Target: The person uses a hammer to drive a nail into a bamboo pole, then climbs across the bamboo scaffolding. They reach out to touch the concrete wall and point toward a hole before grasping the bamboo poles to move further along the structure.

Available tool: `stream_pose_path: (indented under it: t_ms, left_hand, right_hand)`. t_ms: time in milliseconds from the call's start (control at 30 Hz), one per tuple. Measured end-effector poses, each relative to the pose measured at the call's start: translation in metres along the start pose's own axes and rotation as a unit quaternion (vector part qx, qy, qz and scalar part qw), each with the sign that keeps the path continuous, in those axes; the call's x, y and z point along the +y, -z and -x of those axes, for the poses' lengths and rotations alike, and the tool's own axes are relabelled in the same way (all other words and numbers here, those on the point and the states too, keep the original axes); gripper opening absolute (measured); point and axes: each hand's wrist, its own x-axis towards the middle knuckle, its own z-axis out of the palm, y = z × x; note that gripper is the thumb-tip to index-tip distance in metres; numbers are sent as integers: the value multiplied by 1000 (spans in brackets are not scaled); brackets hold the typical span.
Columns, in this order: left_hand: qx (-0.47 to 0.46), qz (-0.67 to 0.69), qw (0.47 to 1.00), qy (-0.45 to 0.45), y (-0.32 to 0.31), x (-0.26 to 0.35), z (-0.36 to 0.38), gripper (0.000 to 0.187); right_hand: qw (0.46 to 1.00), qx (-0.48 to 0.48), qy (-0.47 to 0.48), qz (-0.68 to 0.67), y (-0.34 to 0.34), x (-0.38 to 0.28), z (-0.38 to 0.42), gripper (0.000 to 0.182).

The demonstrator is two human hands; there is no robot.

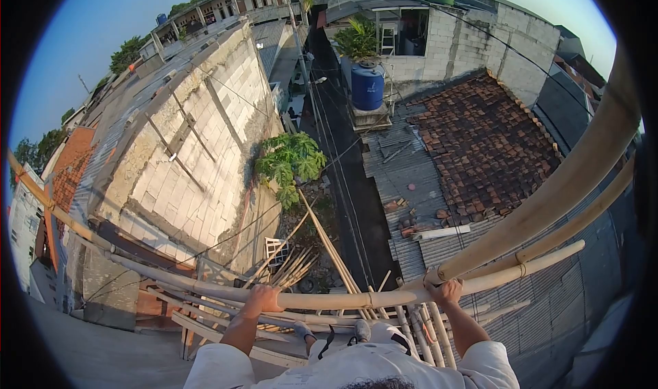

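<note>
Both-handed, left hand [264,297] and right hand [445,292] gripping bamboo rail [343,300]; no legible writing

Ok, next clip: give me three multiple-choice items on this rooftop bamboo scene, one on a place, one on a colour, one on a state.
1. Where does the blue water tank stand?
A. On a small platform beside the tiled roof
B. On the ground in the alley
C. On the bamboo pole

2. What colour are the roof tiles at right?
A. Green
B. Reddish brown
C. White

3. How are the left hand and the right hand placed?
A. Both hang free
B. One holds a hammer
C. Both grip the horizontal bamboo pole

Answers: 1 A, the tank sits on a raised stand next to the tiles. 2 B, the tiles show a rusty red-brown. 3 C, both hands close over the same pole.
</note>
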Motion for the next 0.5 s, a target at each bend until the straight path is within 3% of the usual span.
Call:
stream_pose_path:
  t_ms: [500]
  left_hand:
    - [-7,1,1000,8,2,1,0,62]
  right_hand:
    - [999,21,27,-7,-1,1,0,47]
